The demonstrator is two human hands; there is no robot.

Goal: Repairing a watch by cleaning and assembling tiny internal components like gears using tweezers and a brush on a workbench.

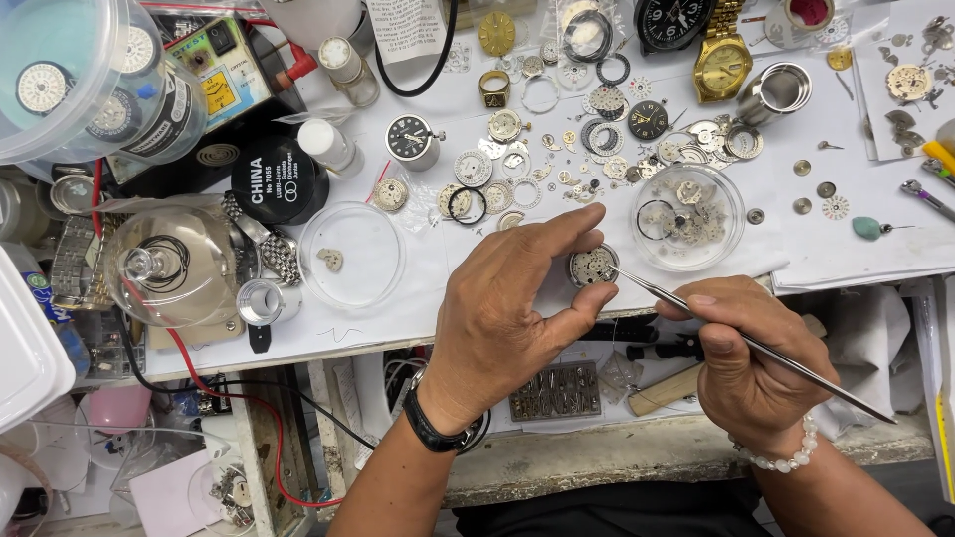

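- Steadying the small round watch movement (594,266) with my left hand (507,308): forefinger stretched across its far side, thumb drawn in below it, so it sits pinched between the two near the front edge of the white worktop (398,318).
- My right hand (741,363) is curled around a thin pair of steel tweezers (756,346), held like a pen; the long shaft runs back past my wrist and the tip rests at the right rim of the movement.
- I cannot tell whether the tip carries any part; it is too fine to see.
- I judge this to be the fine stage: working on one point of the movement while the other hand keeps it from turning.
- The next move, as I judge it, wants a very light, short touch of the tip, with my left hand holding firm.
- Just beyond sits a clear dish (688,217) with loose rings and wheels, and farther left an almost empty clear dish (351,254).
- Dials, gears and a gold wristwatch (722,64) lie scattered over the far worktop.
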